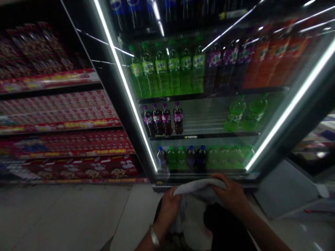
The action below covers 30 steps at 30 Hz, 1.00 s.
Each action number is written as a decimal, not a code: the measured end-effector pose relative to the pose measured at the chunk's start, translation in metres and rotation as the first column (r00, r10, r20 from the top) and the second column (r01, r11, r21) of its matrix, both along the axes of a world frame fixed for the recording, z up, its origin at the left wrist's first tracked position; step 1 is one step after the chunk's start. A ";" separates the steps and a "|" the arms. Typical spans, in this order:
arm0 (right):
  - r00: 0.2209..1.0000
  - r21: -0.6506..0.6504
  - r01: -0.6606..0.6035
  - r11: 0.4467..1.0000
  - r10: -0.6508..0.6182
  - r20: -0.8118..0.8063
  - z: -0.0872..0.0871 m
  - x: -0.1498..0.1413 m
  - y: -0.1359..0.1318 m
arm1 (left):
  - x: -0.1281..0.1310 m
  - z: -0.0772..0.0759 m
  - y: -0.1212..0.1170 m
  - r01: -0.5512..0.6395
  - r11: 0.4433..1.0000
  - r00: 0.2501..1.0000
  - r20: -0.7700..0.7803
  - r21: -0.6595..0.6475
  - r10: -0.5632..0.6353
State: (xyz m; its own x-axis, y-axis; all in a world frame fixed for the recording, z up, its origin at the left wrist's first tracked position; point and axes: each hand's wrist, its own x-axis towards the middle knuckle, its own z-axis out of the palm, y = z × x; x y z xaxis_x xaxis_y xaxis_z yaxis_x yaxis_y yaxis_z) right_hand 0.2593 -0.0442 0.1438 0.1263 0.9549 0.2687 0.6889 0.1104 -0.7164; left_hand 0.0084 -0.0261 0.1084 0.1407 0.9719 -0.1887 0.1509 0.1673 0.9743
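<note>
A light grey cloth (193,187) is stretched in a loose arch between my two hands, low in front of the drinks fridge. My left hand (169,208), with a silver bangle at the wrist, is closed on the cloth's left end. The other end is gripped by my right hand (232,195), its thumb and fingers pressed over the fabric. Part of the cloth hangs down toward my body, where dark clothing partly hides it. Both hands are apart from the fridge's glass door (206,120).
Inside the fridge stand green bottles (172,71), purple-capped dark bottles (178,118) and orange bottles (272,66). Shelves at left hold pink cartons (60,106) and red boxes (96,169). A grey cabinet (285,188) stands at right. Pale tiles (65,212) cover the floor.
</note>
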 end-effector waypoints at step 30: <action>0.936 -0.211 -0.069 0.975 -0.010 -0.353 0.000 -0.014 -0.013 | -0.009 0.042 -0.006 0.210 0.849 0.678 0.698 -0.485 0.231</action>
